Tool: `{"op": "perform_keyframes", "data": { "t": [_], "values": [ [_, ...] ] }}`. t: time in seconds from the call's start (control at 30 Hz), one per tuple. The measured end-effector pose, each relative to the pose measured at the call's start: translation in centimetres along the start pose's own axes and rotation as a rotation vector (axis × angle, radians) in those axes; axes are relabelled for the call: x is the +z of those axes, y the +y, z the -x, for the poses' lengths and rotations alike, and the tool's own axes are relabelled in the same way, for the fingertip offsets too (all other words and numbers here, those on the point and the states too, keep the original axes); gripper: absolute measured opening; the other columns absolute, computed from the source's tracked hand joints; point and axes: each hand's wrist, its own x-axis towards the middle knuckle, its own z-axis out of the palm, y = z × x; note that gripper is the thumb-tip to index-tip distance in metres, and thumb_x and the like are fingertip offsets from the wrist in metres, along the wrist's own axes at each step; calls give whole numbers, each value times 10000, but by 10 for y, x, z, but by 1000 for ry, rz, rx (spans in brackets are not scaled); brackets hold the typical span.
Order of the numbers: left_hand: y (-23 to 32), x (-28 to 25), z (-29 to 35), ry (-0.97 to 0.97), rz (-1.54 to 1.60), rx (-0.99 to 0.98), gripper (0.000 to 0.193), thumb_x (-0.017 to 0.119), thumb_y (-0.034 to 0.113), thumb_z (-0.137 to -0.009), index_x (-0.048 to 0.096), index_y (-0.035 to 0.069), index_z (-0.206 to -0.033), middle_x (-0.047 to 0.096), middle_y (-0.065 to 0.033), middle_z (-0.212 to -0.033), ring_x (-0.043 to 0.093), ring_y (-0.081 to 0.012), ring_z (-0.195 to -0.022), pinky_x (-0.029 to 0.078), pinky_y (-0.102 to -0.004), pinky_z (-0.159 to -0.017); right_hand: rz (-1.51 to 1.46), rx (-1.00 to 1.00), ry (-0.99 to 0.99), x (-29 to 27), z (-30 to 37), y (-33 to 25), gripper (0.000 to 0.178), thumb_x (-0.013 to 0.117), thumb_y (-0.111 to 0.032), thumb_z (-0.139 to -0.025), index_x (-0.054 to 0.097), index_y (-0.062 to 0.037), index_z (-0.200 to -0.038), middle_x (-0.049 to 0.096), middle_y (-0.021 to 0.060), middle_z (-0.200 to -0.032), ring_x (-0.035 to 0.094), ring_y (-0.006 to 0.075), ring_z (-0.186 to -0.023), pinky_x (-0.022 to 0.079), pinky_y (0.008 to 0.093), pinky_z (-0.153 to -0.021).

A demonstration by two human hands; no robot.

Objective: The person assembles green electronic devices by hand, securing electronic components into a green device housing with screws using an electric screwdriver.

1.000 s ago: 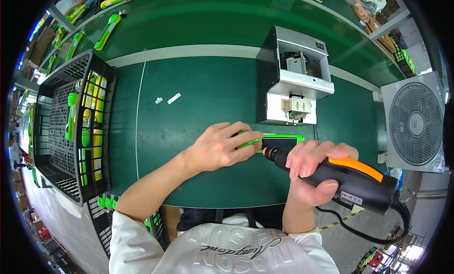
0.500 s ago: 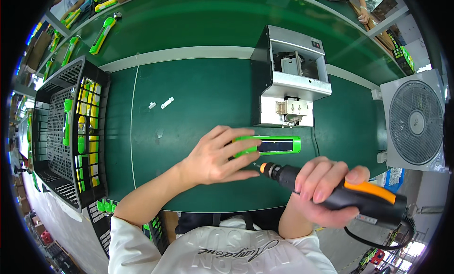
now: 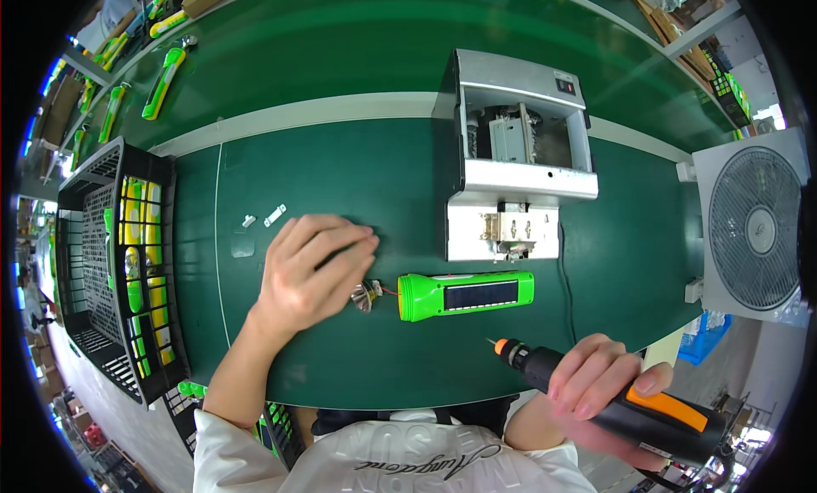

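Note:
A green flashlight (image 3: 464, 295) with a dark solar panel lies across the mat in front of me. From its left end, thin red wires run to a loose silvery reflector (image 3: 367, 296). Just above and left of that reflector is my left hand (image 3: 311, 267), its fingers loosely bent and apart, with nothing seen in them; whether the thumb touches the reflector is hard to tell. My right hand (image 3: 600, 382) is wrapped round a black electric screwdriver (image 3: 659, 425) with an orange lever. The bit points up and left, short of the flashlight.
Behind the flashlight stands a silver and black machine (image 3: 519, 153), its cord trailing right. Two small white plastic parts (image 3: 274, 215) lie at left on the mat. A black crate (image 3: 115, 263) of flashlights stands far left, a fan (image 3: 756, 225) far right. More flashlights (image 3: 164, 83) rest beyond.
My left hand has moved left off the flashlight, baring its left end and the reflector. The screwdriver in my right hand has drawn back to the right and down from the flashlight.

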Motion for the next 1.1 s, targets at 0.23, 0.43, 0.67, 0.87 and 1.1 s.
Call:
{"op": "perform_keyframes", "data": {
  "t": [0.23,0.43,0.67,0.87,1.1],
  "values": [
    [-18,7,5,-134,-58,-161,227,721,12,-694,700,42,-917,635,-49,-950,589,-239,-848,480,-351,-690,41,-3,35,-18,-1,-4,679,580,-644,-825,448,-34,-1092,611,110,-678,592,203,-486,526,316,-433],
    [-13,5,4,-179,-33,-225,240,729,-21,-677,719,37,-909,603,-49,-856,571,-235,-791,472,-361,-690,45,2,31,-19,-2,-4,655,582,-618,-834,443,-34,-1095,610,111,-675,589,208,-482,518,320,-424],
    [-18,5,8,-175,4,-215,244,729,-36,-674,720,30,-909,598,-51,-819,573,-229,-748,470,-356,-656,70,-13,-29,-20,-6,2,800,590,-684,-794,437,-4,-1187,557,81,-634,524,172,-451,483,296,-418],
    [-13,9,-1,-97,44,-143,190,711,-64,-703,687,-4,-881,619,-80,-784,586,-253,-712,474,-351,-626,101,-27,214,-19,4,5,826,575,-705,-787,443,-12,-1216,558,98,-650,497,204,-461,437,333,-430],
    [-5,6,7,30,93,-171,131,677,-76,-729,652,-11,-840,640,-96,-791,594,-264,-707,479,-356,-619,208,52,442,-8,7,0,902,312,-736,-854,396,51,-1287,542,135,-681,526,208,-547,473,329,-488]
  ]
}}
